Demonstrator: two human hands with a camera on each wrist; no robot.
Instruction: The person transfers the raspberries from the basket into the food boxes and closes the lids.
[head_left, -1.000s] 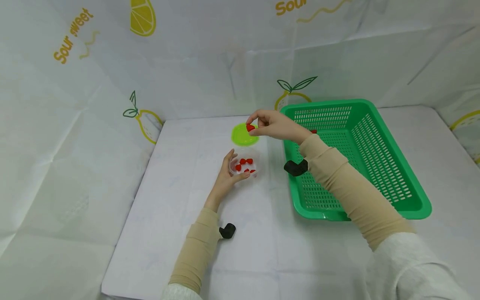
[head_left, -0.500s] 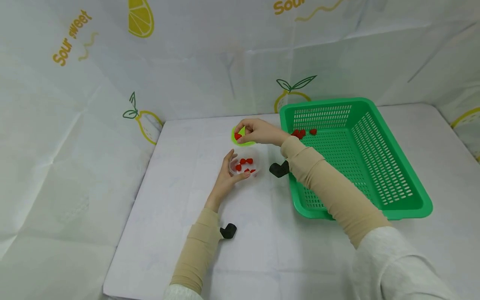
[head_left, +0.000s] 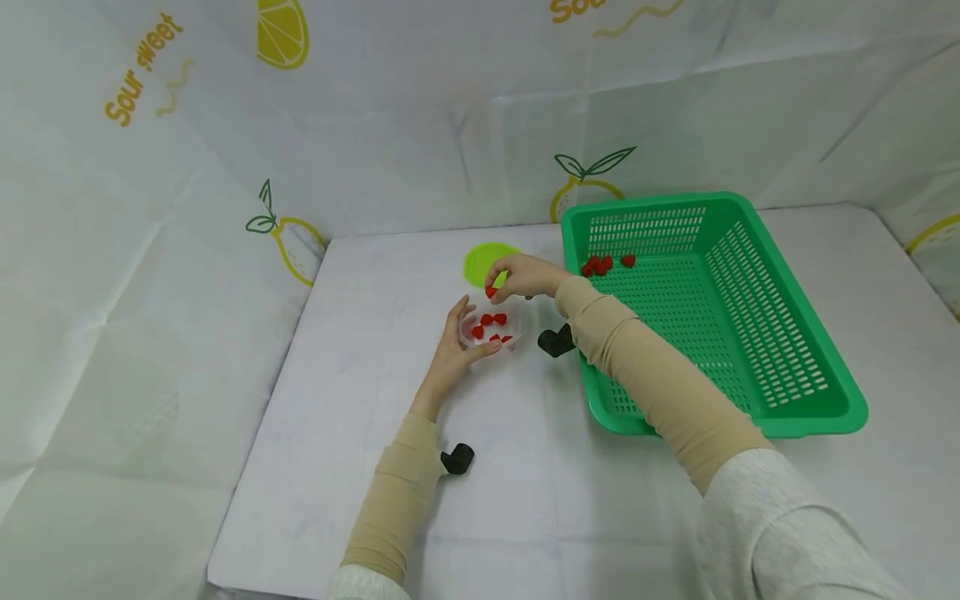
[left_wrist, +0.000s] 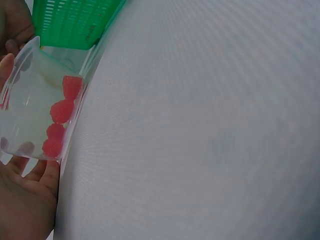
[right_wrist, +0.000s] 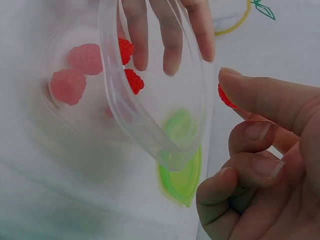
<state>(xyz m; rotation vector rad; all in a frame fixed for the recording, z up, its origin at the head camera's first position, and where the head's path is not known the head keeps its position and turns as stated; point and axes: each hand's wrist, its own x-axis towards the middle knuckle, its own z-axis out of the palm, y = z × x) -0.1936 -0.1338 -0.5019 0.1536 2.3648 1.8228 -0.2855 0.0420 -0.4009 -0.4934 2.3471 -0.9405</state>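
My right hand [head_left: 528,277] pinches a red raspberry [right_wrist: 226,96] between thumb and fingers, just beyond the rim of a clear plastic container [right_wrist: 116,95]. In the right wrist view most of that berry is hidden by the thumb. My left hand [head_left: 447,354] holds the container from its left side, thumb near and fingers far, while it stands on the table. Several raspberries [left_wrist: 62,111] lie on the container's bottom. Behind the container, a yellow-green lid [head_left: 482,260] lies flat, partly covered by the right hand in the head view.
To the right stands a large green perforated basket [head_left: 825,358], with several raspberries [head_left: 597,265] in its far left corner. My right forearm crosses its near left rim. The white-covered table [head_left: 337,400] meets a lemon-printed sheet [head_left: 420,167] at the back.
The right hand has moved left and then down and nearer, carrying the raspberry from over the lid toward the container. Raspberries in the basket have come into view. The left hand stays put.
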